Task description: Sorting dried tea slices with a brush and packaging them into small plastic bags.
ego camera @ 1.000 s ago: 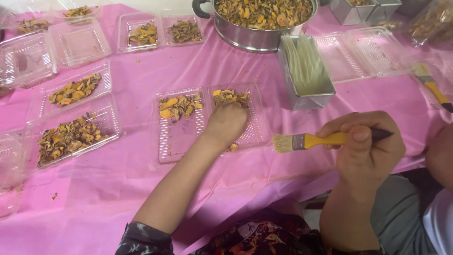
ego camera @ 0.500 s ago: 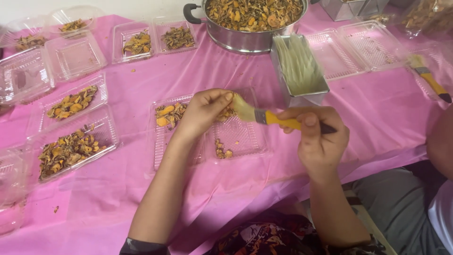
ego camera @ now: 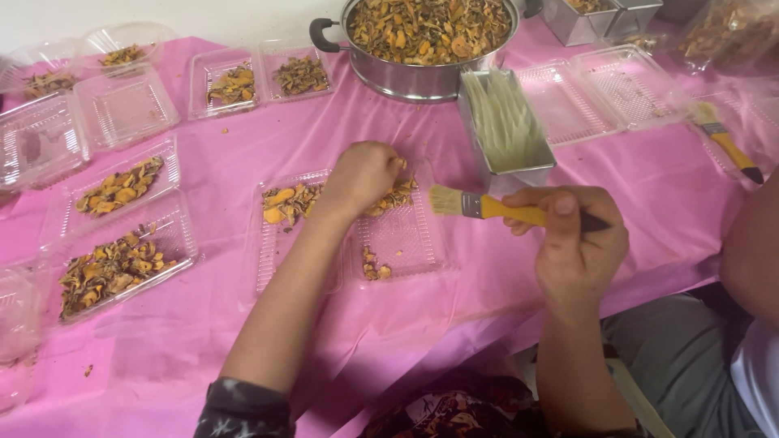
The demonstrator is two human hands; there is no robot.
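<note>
Head view: a pink plastic tablecloth (ego camera: 243, 154) covers the table, set with clear trays of dried orange-brown pieces.
Left hand: the left hand (ego camera: 363, 177) is at centre frame, curled loosely with fingers bent down onto the dried pieces at the top edge of the open clamshell tray (ego camera: 345, 231); whether it pinches any pieces I cannot tell.
Right hand: the right hand (ego camera: 572, 235), right of centre, is clenched around the yellow handle of a pastry brush (ego camera: 487, 207), held level with its pale bristles pointing left, just beside the tray's right edge and above the cloth.
Clamshell tray: clear, two-sided, lying open at centre frame; dried pieces (ego camera: 288, 203) heap in its upper left part, a small cluster (ego camera: 373, 266) sits in the lower part of its right half, the rest shows bare ribbed plastic.
Steel pot: a large steel pot (ego camera: 430, 40) with a black handle stands at top centre, filled with the same dried mix.
Metal tin: a rectangular metal tin (ego camera: 507, 126) stands just below the pot, near the brush bristles, holding pale thin strips.
Filled trays: two filled trays (ego camera: 118, 235) lie at the left edge; two smaller ones (ego camera: 260, 79) sit in the upper left.
Empty trays: clear empty trays (ego camera: 600, 89) lie in the upper right.
Second brush: another yellow-handled brush (ego camera: 726, 142) lies at the far right.
Another person: a bare arm (ego camera: 751, 243) enters at the right edge.
</note>
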